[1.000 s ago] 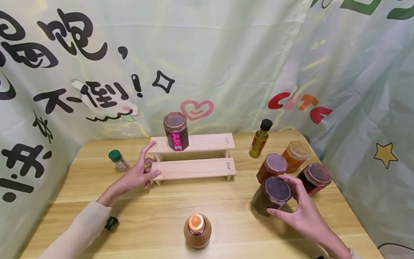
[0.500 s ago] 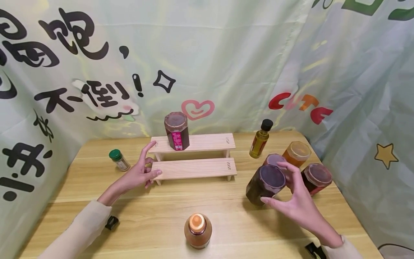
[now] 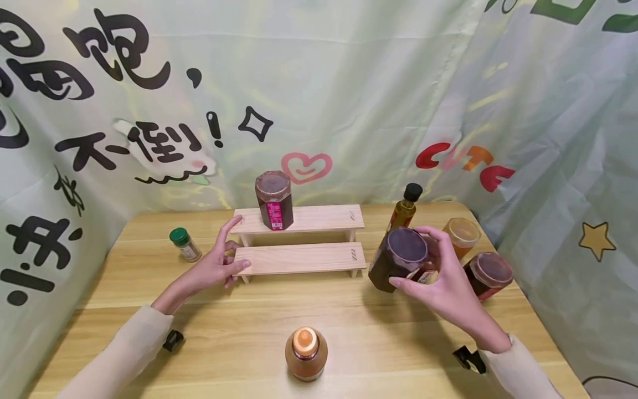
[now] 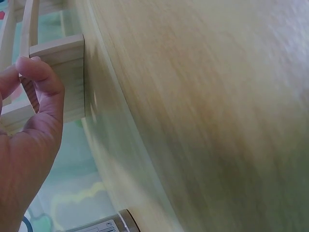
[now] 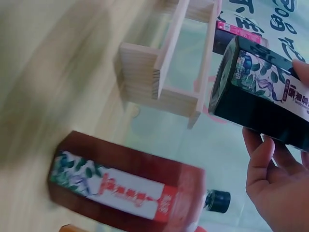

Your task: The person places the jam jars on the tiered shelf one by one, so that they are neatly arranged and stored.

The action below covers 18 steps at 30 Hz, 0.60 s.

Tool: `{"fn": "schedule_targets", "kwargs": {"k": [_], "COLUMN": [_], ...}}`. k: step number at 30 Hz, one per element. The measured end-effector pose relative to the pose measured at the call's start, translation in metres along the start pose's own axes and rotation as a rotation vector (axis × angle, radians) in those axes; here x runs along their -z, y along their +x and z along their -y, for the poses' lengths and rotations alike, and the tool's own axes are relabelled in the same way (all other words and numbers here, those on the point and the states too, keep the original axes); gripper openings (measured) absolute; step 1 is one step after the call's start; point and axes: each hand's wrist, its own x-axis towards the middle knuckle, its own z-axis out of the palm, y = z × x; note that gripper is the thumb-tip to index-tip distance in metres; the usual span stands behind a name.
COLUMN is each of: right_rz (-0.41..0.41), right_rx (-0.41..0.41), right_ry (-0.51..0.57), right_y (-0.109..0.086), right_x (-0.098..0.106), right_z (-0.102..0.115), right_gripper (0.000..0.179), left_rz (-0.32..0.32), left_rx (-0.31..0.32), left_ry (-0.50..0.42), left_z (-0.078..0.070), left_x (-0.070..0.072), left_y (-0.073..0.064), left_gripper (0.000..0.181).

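Observation:
My left hand (image 3: 215, 267) holds the left end of a two-step wooden rack (image 3: 304, 258), thumb on the lower step and index finger reaching to the upper. In the left wrist view its thumb and fingers bend around a board end (image 4: 60, 79). My right hand (image 3: 456, 296) grips a dark octagonal jar (image 3: 382, 271) by its sides, clear of the tabletop and right of the rack. Its flowered label (image 5: 270, 79) shows in the right wrist view. Another dark jar (image 3: 276, 200) with a pink label stands on the upper step, toward its left end.
At the right stand an oil bottle (image 3: 405, 209), an amber jar (image 3: 462, 235), a dark red jar (image 3: 488, 274) and a reddish jar (image 5: 120, 179), mostly hidden in the head view. A green-capped shaker (image 3: 184, 244) is at left, an orange-capped bottle (image 3: 306, 354) in front.
My right hand has lifted the dark jar off the table and carried it left and farther back, toward the rack. The left hand stays on the rack.

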Motion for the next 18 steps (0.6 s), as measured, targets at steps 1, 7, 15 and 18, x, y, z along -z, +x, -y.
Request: {"fn": "schedule_targets", "kwargs": {"k": [1, 7, 15, 18], "right_rz": [-0.002, -0.018, -0.075, -0.119], "right_rx": [-0.012, -0.073, -0.012, 0.01], "right_ry": [0.012, 0.042, -0.014, -0.054], "right_y": [0.003, 0.019, 0.039, 0.047], "right_x": [-0.001, -0.011, -0.026, -0.032], "right_z": [0.001, 0.004, 0.006, 0.008], "right_gripper": [0.106, 0.105, 0.105, 0.104], "left_rz": [0.001, 0.009, 0.005, 0.005], "left_rx": [-0.002, -0.014, -0.011, -0.011], "left_ry": [0.0, 0.002, -0.008, -0.005], "left_z": [0.0, 0.0, 0.001, 0.002], "left_x": [0.0, 0.0, 0.0, 0.0], "left_y": [0.0, 0.0, 0.0, 0.0], "left_gripper": [0.109, 0.108, 0.109, 0.109]}}
